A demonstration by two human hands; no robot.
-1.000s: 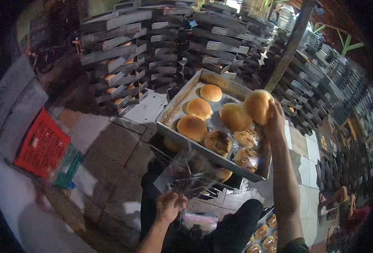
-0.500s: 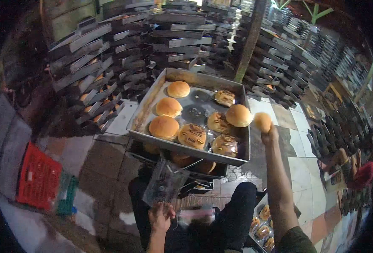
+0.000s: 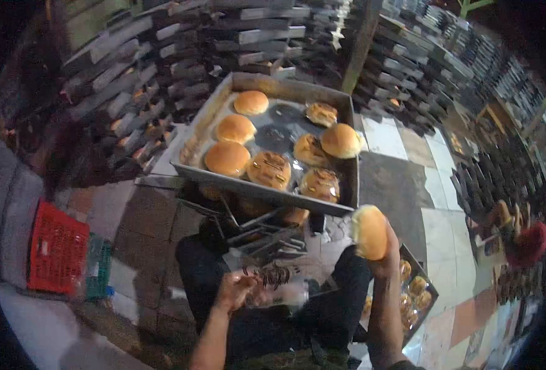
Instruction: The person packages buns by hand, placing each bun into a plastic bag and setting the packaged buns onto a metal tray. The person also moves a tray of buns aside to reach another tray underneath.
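My right hand (image 3: 391,258) grips a golden round bun (image 3: 372,233), tilted on its side near the tray's front right corner. In my left hand (image 3: 233,292), over my lap, is a clear plastic bag (image 3: 279,276) with dark print, pinched by its edge. In front of me a metal tray (image 3: 239,184) carries several loose buns (image 3: 227,158) on the left and several printed, bagged buns (image 3: 268,170) at the middle and right. One loose bun (image 3: 341,141) leans against a bagged one by the right wall.
More trays with buns stand beneath the front tray. A lower tray (image 3: 432,297) of bagged buns sits by my right knee. Red (image 3: 57,246) and green (image 3: 100,266) crates stand at left. Tray stacks (image 3: 119,86) and a post (image 3: 359,61) rise behind. A person (image 3: 532,243) is at right.
My right hand has brought the bun down and inward, from beyond the tray's right side toward my left hand. The bag has swung from upright to lying toward the right.
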